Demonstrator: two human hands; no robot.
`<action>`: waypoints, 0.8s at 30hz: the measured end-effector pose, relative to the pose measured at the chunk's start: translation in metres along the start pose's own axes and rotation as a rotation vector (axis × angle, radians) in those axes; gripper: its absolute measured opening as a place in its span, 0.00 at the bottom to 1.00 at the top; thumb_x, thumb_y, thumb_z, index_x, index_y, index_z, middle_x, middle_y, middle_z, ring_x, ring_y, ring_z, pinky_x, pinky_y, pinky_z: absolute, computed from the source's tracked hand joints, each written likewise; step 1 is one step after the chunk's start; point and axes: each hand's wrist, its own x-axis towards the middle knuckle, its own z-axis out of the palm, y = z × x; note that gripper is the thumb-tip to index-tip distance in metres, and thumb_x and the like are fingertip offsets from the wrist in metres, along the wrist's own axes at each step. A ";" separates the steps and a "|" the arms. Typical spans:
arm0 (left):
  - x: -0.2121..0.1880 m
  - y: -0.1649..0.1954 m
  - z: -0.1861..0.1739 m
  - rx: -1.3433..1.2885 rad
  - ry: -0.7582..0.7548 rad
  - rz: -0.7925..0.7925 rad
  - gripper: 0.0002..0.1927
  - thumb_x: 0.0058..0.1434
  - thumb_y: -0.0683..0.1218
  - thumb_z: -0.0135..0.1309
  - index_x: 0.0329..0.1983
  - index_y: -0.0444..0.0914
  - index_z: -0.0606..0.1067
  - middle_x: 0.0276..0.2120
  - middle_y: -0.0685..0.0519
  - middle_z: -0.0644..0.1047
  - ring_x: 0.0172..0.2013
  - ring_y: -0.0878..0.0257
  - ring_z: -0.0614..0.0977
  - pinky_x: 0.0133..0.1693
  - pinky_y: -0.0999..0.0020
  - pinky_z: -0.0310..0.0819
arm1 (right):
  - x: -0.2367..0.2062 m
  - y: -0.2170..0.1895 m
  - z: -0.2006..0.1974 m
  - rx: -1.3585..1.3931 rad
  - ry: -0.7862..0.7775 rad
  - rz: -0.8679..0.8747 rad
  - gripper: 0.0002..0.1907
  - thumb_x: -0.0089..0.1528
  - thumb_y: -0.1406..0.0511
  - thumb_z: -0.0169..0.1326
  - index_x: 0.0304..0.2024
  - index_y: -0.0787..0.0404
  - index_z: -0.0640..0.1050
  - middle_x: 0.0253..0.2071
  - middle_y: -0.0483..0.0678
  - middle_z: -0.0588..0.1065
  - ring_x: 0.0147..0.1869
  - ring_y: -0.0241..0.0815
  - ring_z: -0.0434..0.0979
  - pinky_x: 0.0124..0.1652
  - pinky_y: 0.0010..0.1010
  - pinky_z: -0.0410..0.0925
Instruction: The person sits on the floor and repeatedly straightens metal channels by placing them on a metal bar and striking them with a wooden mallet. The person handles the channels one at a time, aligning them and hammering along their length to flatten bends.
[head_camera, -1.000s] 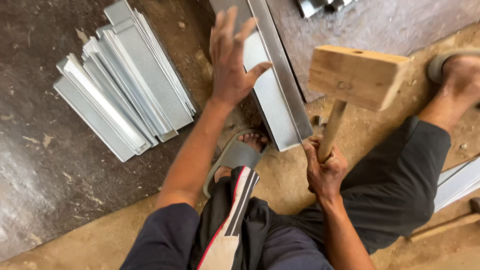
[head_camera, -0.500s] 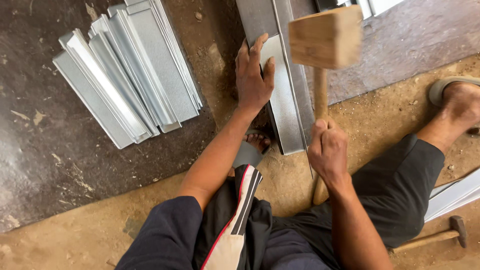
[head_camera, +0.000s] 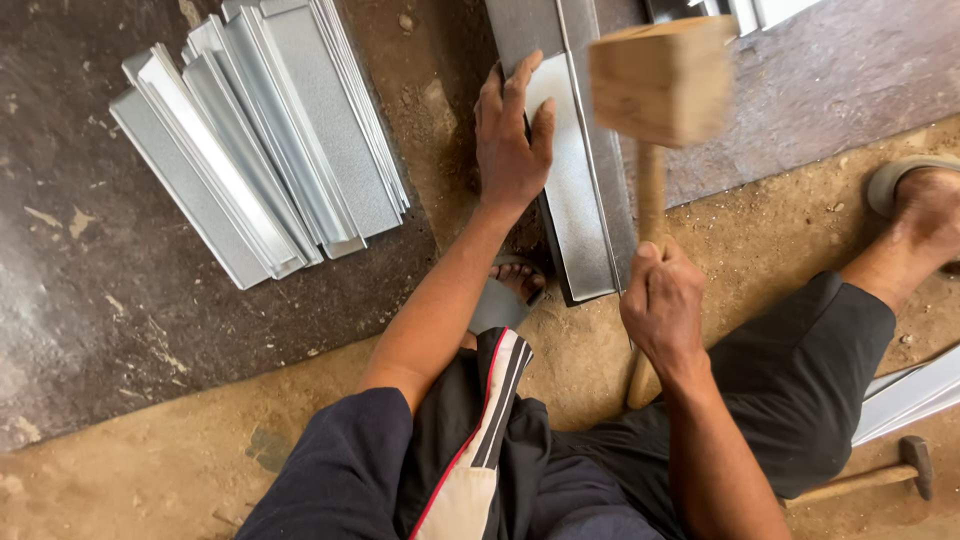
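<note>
Head view: left hand (head_camera: 512, 140) spread flat, pressing on galvanised sheet-metal strip (head_camera: 578, 215) lying on dark floor (head_camera: 120, 300). Right hand (head_camera: 662, 305) clenched round handle of wooden mallet (head_camera: 662, 82), head blurred, raised above strip. Stack of folded metal pieces (head_camera: 265, 150) well apart to left. 1 small hammer (head_camera: 880, 475) near right leg.

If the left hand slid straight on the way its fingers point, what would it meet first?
Only more of the metal sheet it presses flat: the left hand points up along that strip, which runs out of frame. Nothing else seems to lie ahead.
</note>
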 end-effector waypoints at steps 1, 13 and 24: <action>0.003 -0.002 0.001 -0.010 0.007 0.006 0.23 0.77 0.55 0.46 0.74 0.50 0.62 0.68 0.45 0.67 0.72 0.40 0.64 0.70 0.47 0.61 | -0.001 -0.001 0.000 -0.008 -0.003 0.009 0.25 0.74 0.70 0.42 0.19 0.71 0.66 0.23 0.58 0.67 0.19 0.49 0.65 0.23 0.40 0.59; 0.038 -0.012 0.004 -0.037 0.048 0.041 0.25 0.75 0.49 0.49 0.74 0.49 0.64 0.68 0.50 0.70 0.70 0.46 0.69 0.72 0.49 0.64 | -0.020 0.008 -0.006 -0.050 0.057 -0.020 0.21 0.72 0.69 0.42 0.24 0.71 0.70 0.22 0.57 0.67 0.20 0.49 0.66 0.25 0.42 0.59; 0.036 -0.037 0.023 -0.070 0.078 0.105 0.27 0.78 0.53 0.50 0.75 0.45 0.60 0.68 0.45 0.66 0.69 0.46 0.70 0.67 0.53 0.67 | -0.069 0.024 -0.011 -0.135 -0.034 0.042 0.22 0.75 0.66 0.46 0.24 0.67 0.69 0.30 0.61 0.71 0.27 0.56 0.69 0.30 0.43 0.62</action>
